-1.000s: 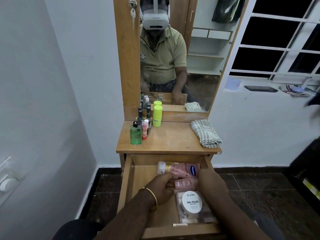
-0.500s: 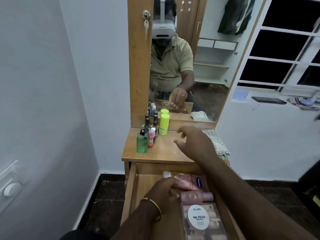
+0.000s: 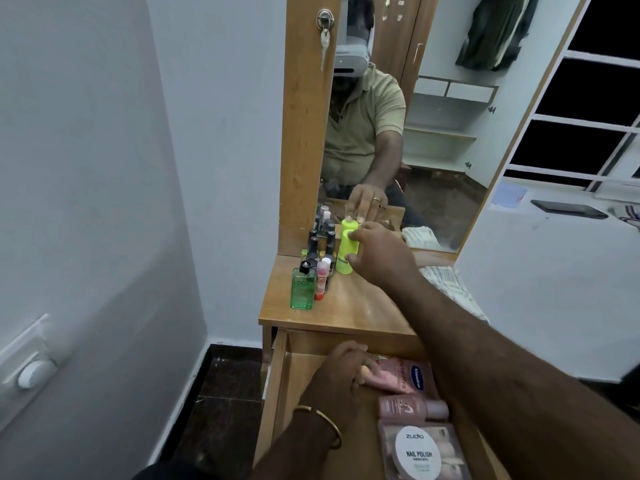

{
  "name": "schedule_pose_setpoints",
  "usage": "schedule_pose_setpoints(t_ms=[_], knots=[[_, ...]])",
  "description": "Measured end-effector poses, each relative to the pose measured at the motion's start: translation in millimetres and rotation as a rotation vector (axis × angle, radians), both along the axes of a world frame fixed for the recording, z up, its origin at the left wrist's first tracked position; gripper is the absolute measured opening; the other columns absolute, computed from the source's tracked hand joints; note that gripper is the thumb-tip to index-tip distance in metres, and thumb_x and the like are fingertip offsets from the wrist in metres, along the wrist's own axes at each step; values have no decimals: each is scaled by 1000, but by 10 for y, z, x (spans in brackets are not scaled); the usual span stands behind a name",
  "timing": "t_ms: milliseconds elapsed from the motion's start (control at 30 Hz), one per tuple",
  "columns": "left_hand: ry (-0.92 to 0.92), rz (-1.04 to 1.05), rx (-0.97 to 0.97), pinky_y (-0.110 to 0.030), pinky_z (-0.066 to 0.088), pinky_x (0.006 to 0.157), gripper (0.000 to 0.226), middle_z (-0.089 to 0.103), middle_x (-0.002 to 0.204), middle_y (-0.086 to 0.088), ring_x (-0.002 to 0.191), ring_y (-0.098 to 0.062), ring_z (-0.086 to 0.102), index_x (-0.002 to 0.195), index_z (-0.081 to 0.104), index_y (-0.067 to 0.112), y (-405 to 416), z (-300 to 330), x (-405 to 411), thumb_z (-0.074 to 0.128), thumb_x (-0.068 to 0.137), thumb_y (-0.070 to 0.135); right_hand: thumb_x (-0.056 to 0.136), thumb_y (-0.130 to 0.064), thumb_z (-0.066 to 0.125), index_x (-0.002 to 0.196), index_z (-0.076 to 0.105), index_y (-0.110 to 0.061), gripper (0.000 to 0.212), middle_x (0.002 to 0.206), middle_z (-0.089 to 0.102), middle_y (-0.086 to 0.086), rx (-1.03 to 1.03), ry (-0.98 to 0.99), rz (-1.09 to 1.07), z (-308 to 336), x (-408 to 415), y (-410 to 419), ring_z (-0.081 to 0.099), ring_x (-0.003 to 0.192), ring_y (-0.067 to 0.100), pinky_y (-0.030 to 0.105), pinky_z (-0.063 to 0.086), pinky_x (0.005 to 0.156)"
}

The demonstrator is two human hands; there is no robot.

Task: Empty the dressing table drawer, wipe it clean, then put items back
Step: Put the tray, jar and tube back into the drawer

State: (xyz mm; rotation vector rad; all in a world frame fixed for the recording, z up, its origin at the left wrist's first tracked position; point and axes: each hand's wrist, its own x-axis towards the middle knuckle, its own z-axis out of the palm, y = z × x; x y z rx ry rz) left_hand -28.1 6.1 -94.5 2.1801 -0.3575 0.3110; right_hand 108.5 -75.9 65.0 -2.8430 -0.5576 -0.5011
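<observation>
Head view: half a second ago the right hand hovered with spread fingers above the desk; now it has reached the neon-green bottle at the foot of the mirror and its fingers and thumb curl round the bottle's side, grasping it. The left hand has stayed in the open drawer, fingers curled over the white-capped end of the pink Vaseline tube.

The desk is light wood, set against a pale wall, with dark tiled floor to the drawer's left. Left of the neon-green bottle stands a cluster of small dark-capped bottles, and in front of those a green square bottle and a slim pink-and-orange bottle. A striped folded cloth lies right of the neon-green bottle, partly behind the right forearm.

The neon-green bottle stands upright, long axis vertical, cap up. The Vaseline tube lies flat at the drawer's back, long axis across the drawer, cap end toward the left hand. Nearer the camera lie a smaller pink bottle, also crosswise with its cap to the right, and a nail polish kit.
</observation>
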Motion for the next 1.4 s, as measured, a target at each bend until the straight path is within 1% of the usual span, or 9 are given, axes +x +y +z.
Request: schedule_pose_setpoints(t_ms=[167, 300, 433, 633, 767, 933, 1133, 1267, 1400], knots=[[16, 15, -66, -9, 44, 78, 43, 51, 129, 12, 85, 5, 56, 93, 69, 28, 11, 38, -13, 54, 77, -9, 84, -33, 74, 103, 64, -22, 24, 102, 66, 0, 103, -33, -29, -4, -18, 0, 52, 82, 16, 30, 42, 64], [-20, 38, -129, -14, 46, 84, 53, 53, 123, 13, 82, -2, 58, 80, 55, 47, 17, 80, -7, 66, 71, -3, 79, -29, 79, 102, 58, -26, 32, 99, 66, -2, 172, -24, 7, -64, -20, -20, 57, 83, 17, 32, 48, 65], [-34, 76, -115, -7, 38, 89, 33, 59, 116, 9, 109, -5, 55, 87, 69, 26, 35, 92, -19, 80, 63, 6, 76, -25, 82, 109, 56, -28, 43, 102, 65, -4, 267, -11, 75, -112, -49, -82, 60, 87, 15, 39, 56, 71], [-112, 111, -69, -1, 36, 74, 43, 60, 95, 9, 89, 8, 51, 84, 63, 27, 86, 77, 8, 89, 51, 21, 77, -25, 79, 105, 55, -30, 38, 100, 61, -7, 686, 10, 199, -80, -402, -260, 63, 88, 9, 38, 59, 72], [-211, 184, -73, 2, 32, 69, 49, 55, 83, 12, 85, 17, 47, 76, 63, 19, 101, 120, -26, 94, 39, 22, 80, -23, 80, 104, 57, -30, 34, 101, 63, -9, 893, 35, 208, -171, -871, -484, 64, 88, 6, 22, 56, 67], [-254, 245, -62, 1, 31, 67, 35, 50, 74, 17, 82, 18, 46, 68, 56, 22, 83, 121, -61, 86, 59, 7, 83, -13, 78, 100, 60, -29, 30, 90, 63, -11, 1006, 127, 182, -642, -1320, -685, 62, 75, -1, 14, 50, 64], [24, 281, -184, -23, 45, 66, 7, 64, 80, 11, 77, -3, 58, 86, 63, 27, 138, 133, -126, 57, 88, 30, 82, -21, 78, 106, 67, -28, 27, 99, 71, -6, 978, 236, 157, -1170, -1464, -827, 69, 86, 12, 34, 59, 74], [400, 104, -380, -20, 46, 57, 12, 70, 91, -9, 61, -7, 61, 98, 69, 23, 165, 313, -298, 58, 97, 27, 82, -14, 79, 101, 72, -23, 23, 97, 72, -6, 992, 236, 124, -1241, -1400, -839, 68, 82, 9, 31, 58, 73], [535, -12, -422, -16, 49, 59, 22, 72, 94, -3, 72, -5, 67, 108, 68, 17, 181, 342, -423, 72, 87, 12, 78, -19, 83, 97, 74, -24, 21, 89, 72, -6, 972, 272, 116, -1286, -1370, -842, 67, 76, 5, 25, 56, 67]])
